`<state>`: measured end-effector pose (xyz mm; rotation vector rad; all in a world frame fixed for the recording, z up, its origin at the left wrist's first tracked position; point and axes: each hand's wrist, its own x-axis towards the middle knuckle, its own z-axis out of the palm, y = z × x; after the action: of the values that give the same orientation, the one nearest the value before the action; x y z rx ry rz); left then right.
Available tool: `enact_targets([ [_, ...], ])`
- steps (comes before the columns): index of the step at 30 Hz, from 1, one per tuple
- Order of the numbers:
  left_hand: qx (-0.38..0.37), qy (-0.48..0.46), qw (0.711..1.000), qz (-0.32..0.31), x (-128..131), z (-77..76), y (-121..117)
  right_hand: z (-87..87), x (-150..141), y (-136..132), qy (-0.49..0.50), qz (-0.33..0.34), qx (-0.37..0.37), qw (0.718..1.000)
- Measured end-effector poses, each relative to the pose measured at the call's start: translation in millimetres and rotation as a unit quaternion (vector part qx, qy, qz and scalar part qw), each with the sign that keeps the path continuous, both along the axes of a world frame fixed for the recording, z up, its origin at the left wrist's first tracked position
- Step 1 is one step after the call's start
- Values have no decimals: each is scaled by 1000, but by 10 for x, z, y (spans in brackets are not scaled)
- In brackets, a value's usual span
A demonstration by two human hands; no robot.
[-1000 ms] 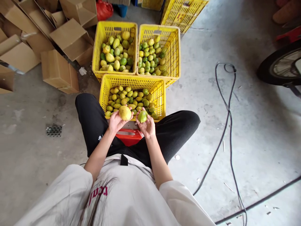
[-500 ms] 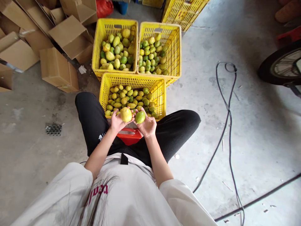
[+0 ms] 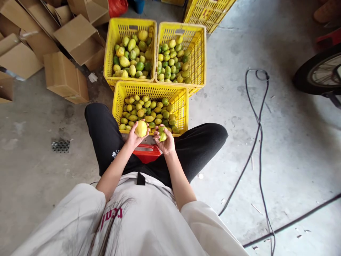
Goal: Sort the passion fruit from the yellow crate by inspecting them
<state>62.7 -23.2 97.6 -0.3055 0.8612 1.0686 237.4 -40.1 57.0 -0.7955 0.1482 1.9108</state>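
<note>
A yellow lemon (image 3: 141,128) lies in my left hand (image 3: 132,138), its fingers curled round the underside. My right hand (image 3: 168,144) grips a green lemon (image 3: 162,134), with thumb and fingers wrapped about it. The two hands are a little apart, just over the near rim of the front yellow crate (image 3: 185,106). That crate holds many yellow and green lemons (image 3: 149,119). Behind it stand a left yellow crate (image 3: 106,64) and a right yellow crate (image 3: 198,53), both with lemons of mixed colour and size.
Below my hands, between the knees, is a red plastic seat (image 3: 146,154). Cardboard boxes (image 3: 65,76) are heaped at the left. A black cable (image 3: 259,142) loops across the concrete floor at the right, near a wheel (image 3: 319,71). Another yellow crate (image 3: 207,12) stands behind.
My hands have moved slightly apart. The fingers of my right hand have closed round the green lemon, and it has turned. My left hand has tilted the yellow lemon a little.
</note>
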Motion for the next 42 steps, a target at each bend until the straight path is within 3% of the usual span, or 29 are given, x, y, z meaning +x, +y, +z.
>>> enact_targets([
  [8, 22, -26, 998, 48, -10, -49, -6, 62, -17, -1, -10, -36, 59, 998],
  [11, 22, -22, 998, 56, -27, -37, 0, 33, 24, 9, 1, -45, 44, 998],
  [16, -1, -13, 1000, 28, -29, 5, 16, -6, 60, 14, 27, -30, 13, 999],
  [24, 18, -12, 1000, 3, -12, 4, 10, 56, -30, 4, -36, -15, 5, 999],
  [31, 35, 3, 999, 21, 2, -28, 8, 52, -20, 4, -35, -25, 48, 998],
  [38, 23, 12, 999, -25, 18, 0, 15, 9, -26, -8, -43, -7, -13, 999],
  [42, 34, 3, 999, -42, 18, 5, 14, 23, -47, 4, -52, -15, -1, 999],
])
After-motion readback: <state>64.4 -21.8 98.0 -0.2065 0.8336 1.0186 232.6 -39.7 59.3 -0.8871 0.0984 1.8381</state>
